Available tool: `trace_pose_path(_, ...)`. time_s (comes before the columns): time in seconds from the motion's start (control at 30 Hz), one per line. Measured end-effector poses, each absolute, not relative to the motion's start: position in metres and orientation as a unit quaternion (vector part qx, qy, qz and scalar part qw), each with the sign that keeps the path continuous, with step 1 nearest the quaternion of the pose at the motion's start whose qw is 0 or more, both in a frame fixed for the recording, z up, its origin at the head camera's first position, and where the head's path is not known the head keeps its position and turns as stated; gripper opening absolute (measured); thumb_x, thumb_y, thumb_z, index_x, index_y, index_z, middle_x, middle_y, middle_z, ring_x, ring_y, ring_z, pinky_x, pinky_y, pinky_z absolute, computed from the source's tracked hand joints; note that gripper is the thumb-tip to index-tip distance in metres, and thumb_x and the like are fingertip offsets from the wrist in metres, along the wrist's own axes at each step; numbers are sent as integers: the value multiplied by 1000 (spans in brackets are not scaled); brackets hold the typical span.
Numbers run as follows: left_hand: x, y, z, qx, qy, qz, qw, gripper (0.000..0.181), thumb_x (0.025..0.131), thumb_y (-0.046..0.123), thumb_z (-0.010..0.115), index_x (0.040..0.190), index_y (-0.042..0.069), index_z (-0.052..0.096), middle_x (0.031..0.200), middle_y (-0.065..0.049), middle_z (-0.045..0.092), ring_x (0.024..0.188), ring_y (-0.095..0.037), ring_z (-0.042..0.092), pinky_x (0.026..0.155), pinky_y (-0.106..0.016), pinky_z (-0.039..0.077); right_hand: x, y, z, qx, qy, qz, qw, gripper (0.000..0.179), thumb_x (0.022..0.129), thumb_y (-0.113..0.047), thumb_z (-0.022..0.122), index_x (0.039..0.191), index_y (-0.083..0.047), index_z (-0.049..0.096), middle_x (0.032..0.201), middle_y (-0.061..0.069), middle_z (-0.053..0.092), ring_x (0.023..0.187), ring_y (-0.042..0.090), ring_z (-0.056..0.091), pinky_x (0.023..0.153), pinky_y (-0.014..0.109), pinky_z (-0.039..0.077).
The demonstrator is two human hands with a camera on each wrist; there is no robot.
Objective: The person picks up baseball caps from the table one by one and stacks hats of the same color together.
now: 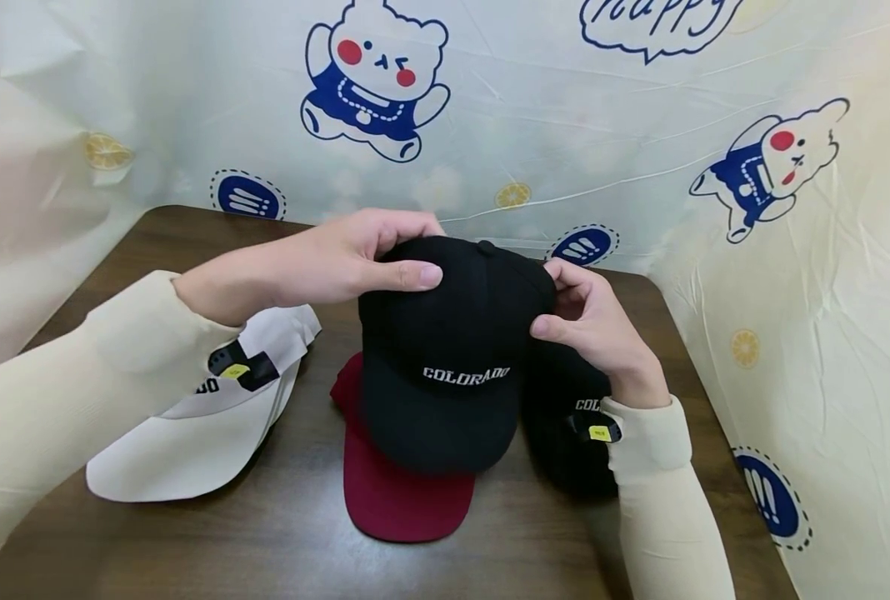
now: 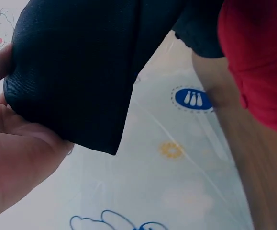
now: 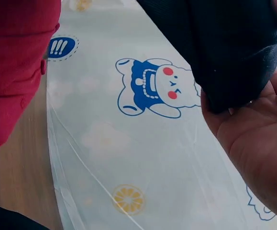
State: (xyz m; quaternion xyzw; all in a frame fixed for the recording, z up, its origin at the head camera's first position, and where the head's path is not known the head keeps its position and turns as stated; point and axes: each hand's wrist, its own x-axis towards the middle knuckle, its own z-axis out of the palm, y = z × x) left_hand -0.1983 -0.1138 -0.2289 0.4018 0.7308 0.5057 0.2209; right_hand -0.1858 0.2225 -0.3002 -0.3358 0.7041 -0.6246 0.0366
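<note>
A black baseball cap (image 1: pixel 445 333) with white COLORADO lettering is held up by both hands, its brim toward the head camera. My left hand (image 1: pixel 340 258) grips the crown's left side, thumb on the front. On the crown's right edge, my right hand (image 1: pixel 591 325) pinches the fabric between thumb and fingers. Both wrist views show the dark cloth between thumb and fingers. Behind and below it, a dark red cap (image 1: pixel 411 504) lies on the table, its crown mostly hidden in the head view. The red cap (image 2: pixel 260 62) appears apart from the held cap in the left wrist view.
White caps (image 1: pixel 182 454), seemingly stacked, lie at the left, partly behind my left forearm. Another black cap (image 1: pixel 557 433) lies at the right, partly covered by my right wrist. The brown wooden table (image 1: pixel 280 550) meets a printed sheet (image 1: pixel 505 108) hanging at the back and sides.
</note>
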Motion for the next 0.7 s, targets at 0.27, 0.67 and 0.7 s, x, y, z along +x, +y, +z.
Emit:
trace_pose_path(0.27,-194,-105,-242,363,733,515,257,22,109,22,62,127,10,59,122,-12,66,121,-27,61,101,-46,54,-180,242,-302,-332,691,-640,54,36,88,-36,90,105,-12,68,90,-3,68,81,14,63,75,27,54)
trace_pose_path(0.67,-192,-64,-273,331,685,580,293,37,97,15,77,130,10,61,124,-10,72,117,-30,66,105,-44,53,-165,291,-306,-308,686,-654,86,23,97,-8,78,117,-5,67,99,3,72,88,18,70,78,29,59)
trace_pose_path(0.7,-191,-58,-275,329,680,586,295,37,97,14,77,130,10,61,123,-10,73,116,-30,66,104,-44,53,-163,296,-306,-307,685,-654,89,23,98,-6,77,118,-5,66,100,4,72,88,18,70,78,29,60)
